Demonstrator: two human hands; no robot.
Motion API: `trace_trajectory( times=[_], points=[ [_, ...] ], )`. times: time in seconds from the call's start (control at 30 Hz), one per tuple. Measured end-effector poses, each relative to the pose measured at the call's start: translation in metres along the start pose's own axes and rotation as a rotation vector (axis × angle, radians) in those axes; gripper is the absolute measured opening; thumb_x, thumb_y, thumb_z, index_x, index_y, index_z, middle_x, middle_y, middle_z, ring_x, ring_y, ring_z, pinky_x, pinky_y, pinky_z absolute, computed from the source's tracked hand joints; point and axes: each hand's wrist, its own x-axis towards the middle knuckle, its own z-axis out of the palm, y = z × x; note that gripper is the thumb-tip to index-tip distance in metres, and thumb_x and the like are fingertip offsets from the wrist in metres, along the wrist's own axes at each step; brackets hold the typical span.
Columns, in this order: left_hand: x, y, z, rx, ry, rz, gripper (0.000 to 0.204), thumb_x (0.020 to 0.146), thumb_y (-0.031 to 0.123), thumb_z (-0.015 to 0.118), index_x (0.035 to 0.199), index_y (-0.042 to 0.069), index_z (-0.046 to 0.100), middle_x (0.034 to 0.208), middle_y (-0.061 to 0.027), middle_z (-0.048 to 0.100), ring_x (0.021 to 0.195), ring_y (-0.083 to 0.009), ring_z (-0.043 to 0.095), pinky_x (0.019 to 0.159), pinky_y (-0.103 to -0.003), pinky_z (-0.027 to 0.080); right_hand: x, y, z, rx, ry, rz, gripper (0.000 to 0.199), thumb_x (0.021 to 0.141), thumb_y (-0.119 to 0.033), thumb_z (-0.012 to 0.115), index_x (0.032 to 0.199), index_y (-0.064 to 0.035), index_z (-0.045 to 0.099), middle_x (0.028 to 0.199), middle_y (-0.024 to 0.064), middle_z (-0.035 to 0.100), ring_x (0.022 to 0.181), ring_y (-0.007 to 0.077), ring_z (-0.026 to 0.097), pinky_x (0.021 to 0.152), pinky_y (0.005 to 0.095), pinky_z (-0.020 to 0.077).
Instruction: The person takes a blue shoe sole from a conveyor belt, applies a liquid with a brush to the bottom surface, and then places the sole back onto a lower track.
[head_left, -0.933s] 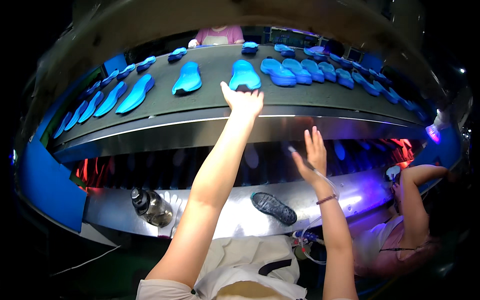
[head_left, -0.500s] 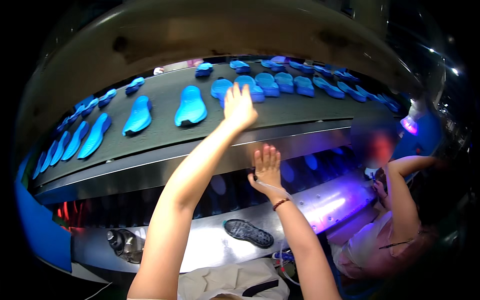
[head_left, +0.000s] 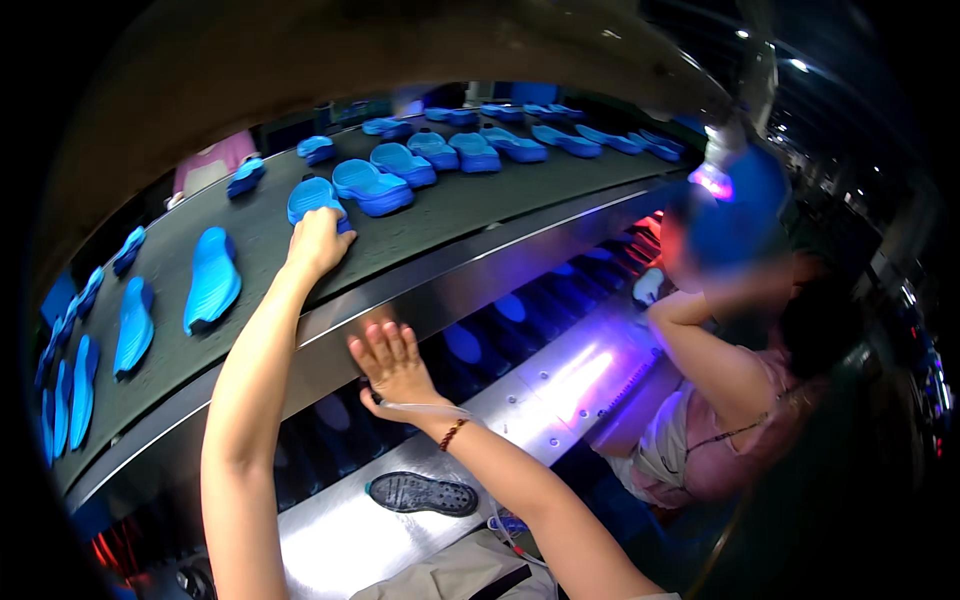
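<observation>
My left hand [head_left: 320, 240] reaches over the green-grey conveyor belt [head_left: 262, 250], its fingers closed on the near end of a blue shoe sole [head_left: 312, 194]. Part of that sole is hidden by the hand. Flat against the belt's metal side rail [head_left: 420, 297] rests my right hand [head_left: 396, 372], fingers stretched out, holding nothing; a thin clear cord and a beaded bracelet circle its wrist. Below it, a black shoe sole [head_left: 422, 494] lies on the shiny metal ledge [head_left: 340, 545]. Another blue sole [head_left: 213, 280] is on the belt to the left of my left hand.
Several blue soles [head_left: 372, 186] line the belt on both sides. Under the rail, dark soles [head_left: 462, 343] stand in a lit lower opening. At the right sits a co-worker [head_left: 720, 400], arms raised beside a glowing lamp [head_left: 712, 180]. A dark bottle cap [head_left: 192, 582] shows at lower left.
The view has swung right, so the scene sits farther left. My left hand, earlier stretched over a blue sole, is now closed on its near end. My right hand stays at the rail.
</observation>
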Motion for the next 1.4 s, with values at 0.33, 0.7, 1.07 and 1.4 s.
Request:
trace_trajectory(
  times=[0.33,0.7,1.07,1.4],
  points=[
    [-0.022,0.042,-0.013,-0.107,0.016,0.281,0.032,0.078,0.03,0.063,0.087,0.0,0.061,0.085,-0.0216,0.061,0.082,-0.0359,0.059,0.072,-0.039,0.046,0.0,-0.001,-0.009,-0.085,-0.078,0.041,0.086,0.07,-0.018,0.057,0.142,-0.0148,0.009,0.147,0.0147,-0.004,0.135,0.0301,-0.012,0.109,0.0434,-0.0077],
    [-0.23,0.032,-0.056,-1.4,0.891,-0.069,0.024,0.082,0.011,0.053,0.102,0.004,0.044,0.107,-0.0089,0.048,0.09,-0.0152,0.048,0.086,-0.028,0.037,-0.045,-0.045,-0.077,0.284,-0.276,0.209,0.043,0.071,-0.018,0.063,0.109,0.0001,0.055,0.119,0.0213,0.05,0.098,0.032,0.056,0.081,0.0368,0.0456],
    [-0.418,-0.018,-0.04,-2.553,-0.596,-0.434,0.068,0.083,0.046,0.052,0.128,-0.001,0.033,0.121,-0.0214,0.048,0.111,-0.032,0.049,0.097,-0.046,0.037,-0.114,-0.062,-0.102,1.126,-0.135,1.191,0.021,0.08,-0.01,0.065,0.097,0.0011,0.062,0.084,0.0064,0.064,0.075,0.0109,0.059,0.068,0.0228,0.0487],
    [-0.436,-0.005,-0.001,-2.564,-0.269,-0.693,0.096,0.073,0.079,0.01,0.13,0.006,0.035,0.116,-0.0236,0.049,0.106,-0.0361,0.05,0.093,-0.054,0.037,-0.068,-0.141,-0.108,1.748,-0.293,1.231,0.016,0.078,0.0,0.06,0.094,0.004,0.06,0.092,0.015,0.064,0.083,0.0174,0.061,0.078,0.0281,0.0483]
  ],
)
